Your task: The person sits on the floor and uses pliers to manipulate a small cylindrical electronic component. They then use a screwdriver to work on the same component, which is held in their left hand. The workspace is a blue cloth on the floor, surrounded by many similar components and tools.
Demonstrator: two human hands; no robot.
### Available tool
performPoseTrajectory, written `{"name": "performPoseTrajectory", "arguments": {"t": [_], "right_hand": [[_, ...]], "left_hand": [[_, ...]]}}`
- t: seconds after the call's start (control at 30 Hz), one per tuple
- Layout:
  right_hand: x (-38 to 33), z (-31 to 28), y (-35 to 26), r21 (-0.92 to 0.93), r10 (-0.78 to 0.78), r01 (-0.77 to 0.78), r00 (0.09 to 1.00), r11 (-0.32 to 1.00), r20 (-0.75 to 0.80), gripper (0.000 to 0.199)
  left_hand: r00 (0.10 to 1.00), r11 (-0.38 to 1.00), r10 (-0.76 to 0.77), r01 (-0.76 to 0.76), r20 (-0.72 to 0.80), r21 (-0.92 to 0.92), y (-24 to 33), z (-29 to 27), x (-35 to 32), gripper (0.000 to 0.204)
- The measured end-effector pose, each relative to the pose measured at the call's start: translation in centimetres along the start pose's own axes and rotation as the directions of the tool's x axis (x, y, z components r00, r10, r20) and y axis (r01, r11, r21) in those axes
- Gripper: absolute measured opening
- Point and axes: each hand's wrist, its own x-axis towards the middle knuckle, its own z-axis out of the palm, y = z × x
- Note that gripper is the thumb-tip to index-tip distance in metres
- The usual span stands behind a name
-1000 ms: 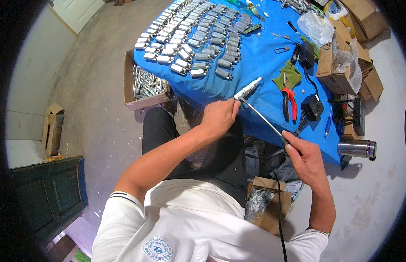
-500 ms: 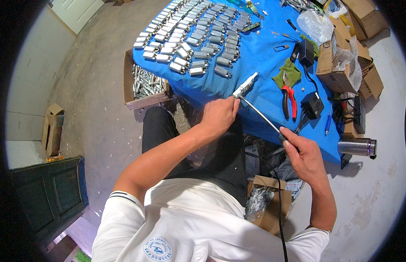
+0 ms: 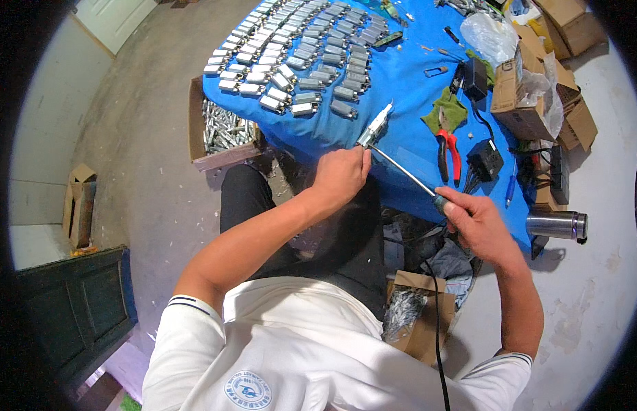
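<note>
At the front edge of the blue-covered table, my left hand (image 3: 342, 175) is closed on the near end of a slim, white-and-silver metal part (image 3: 377, 126). That part lies tilted, its narrow tip pointing away from me; its exact kind is unclear. My right hand (image 3: 477, 222) grips the dark handle of a screwdriver (image 3: 406, 170), whose long metal shaft slants up to the left. Its tip meets the part beside my left fingertips, and the contact point is too small to make out. Rows of small silver rectangular metal units (image 3: 308, 108) cover the table's far left.
Red-and-black pliers (image 3: 447, 154) lie on a green cloth (image 3: 452, 113), near a black adapter (image 3: 485, 160) and blue pen (image 3: 511, 189). A steel flask (image 3: 557, 225) is at the right edge. Cardboard boxes of metal parts (image 3: 226, 156) stand below the table.
The screwdriver handle has shifted slightly up and left, and my right forearm has swung outward. My left hand keeps its hold on the part. The whole view has shifted slightly.
</note>
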Motion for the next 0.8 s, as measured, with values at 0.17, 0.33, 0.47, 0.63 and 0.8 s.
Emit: {"name": "performPoseTrajectory", "arguments": {"t": [0.17,0.33,0.47,0.63,0.8], "right_hand": [[-1.2,3.5,1.1,-0.550,-0.388,0.249,0.910,0.797,-0.150,0.034],[-0.6,3.7,2.2,-0.435,-0.393,0.294,0.906,0.851,-0.157,0.036],[0.4,2.4,3.1,0.027,-0.085,0.087,0.995,0.996,-0.057,0.038],[0.2,4.1,4.1,-0.184,-0.285,0.247,0.933,0.951,-0.221,0.037],[0.1,4.4,3.2,-0.558,-0.472,0.301,0.861,0.773,-0.190,0.038]], "left_hand": [[1.000,1.000,-0.020,0.021,0.015,-0.021,-0.2,0.0,-0.2,0.036],[0.998,0.998,-0.041,0.043,0.047,-0.054,-0.1,-0.3,0.1,0.038],[0.997,0.998,-0.041,0.045,0.062,-0.054,-0.4,-0.5,0.1,0.039],[0.995,0.991,-0.086,0.091,0.046,-0.100,-0.1,-0.3,0.2,0.041],[0.991,0.982,-0.122,0.129,0.060,-0.136,-0.5,-0.2,0.1,0.042]]}}
